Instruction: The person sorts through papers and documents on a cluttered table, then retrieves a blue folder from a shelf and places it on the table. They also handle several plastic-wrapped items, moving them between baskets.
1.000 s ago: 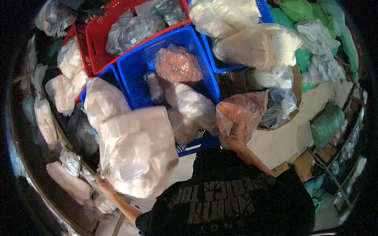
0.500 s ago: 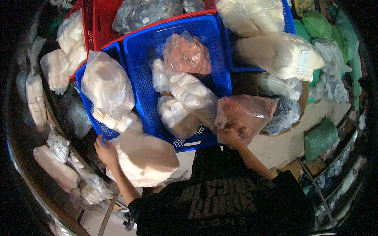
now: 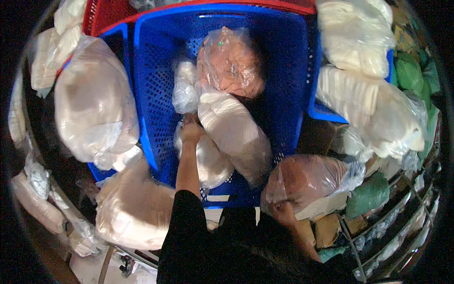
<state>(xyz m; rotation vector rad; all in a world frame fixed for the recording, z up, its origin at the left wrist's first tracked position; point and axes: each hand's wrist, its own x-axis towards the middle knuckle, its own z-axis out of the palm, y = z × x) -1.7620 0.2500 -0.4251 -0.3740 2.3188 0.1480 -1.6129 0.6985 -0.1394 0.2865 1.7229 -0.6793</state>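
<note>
My left hand (image 3: 190, 130) reaches into the large blue crate (image 3: 158, 118). Its fingers are closed on the upper end of a clear plastic bag of whitish pieces (image 3: 210, 163). Beside that lies a longer bag of cream pieces (image 3: 235, 130). A small whitish bag (image 3: 185, 87) and a bag of salmon-pink pieces (image 3: 231, 64) rest farther up in the crate. Outside its near right corner, my right hand (image 3: 285, 214) grips a clear bag of brownish-pink pieces (image 3: 309, 180). What exactly the bags contain I cannot make out.
Full cream bags lie left of the crate, one (image 3: 97, 99) above another (image 3: 135, 208). More cream bags (image 3: 371, 104) are piled on a second blue crate (image 3: 326, 113) at right. A red crate (image 3: 113, 14) stands behind. Racks with wrapped goods (image 3: 38, 203) line both sides.
My left hand has gone from the crate's outer left side to the whitish bag inside. The view has shifted closer to the crate. My right hand keeps hold of the brownish-pink bag.
</note>
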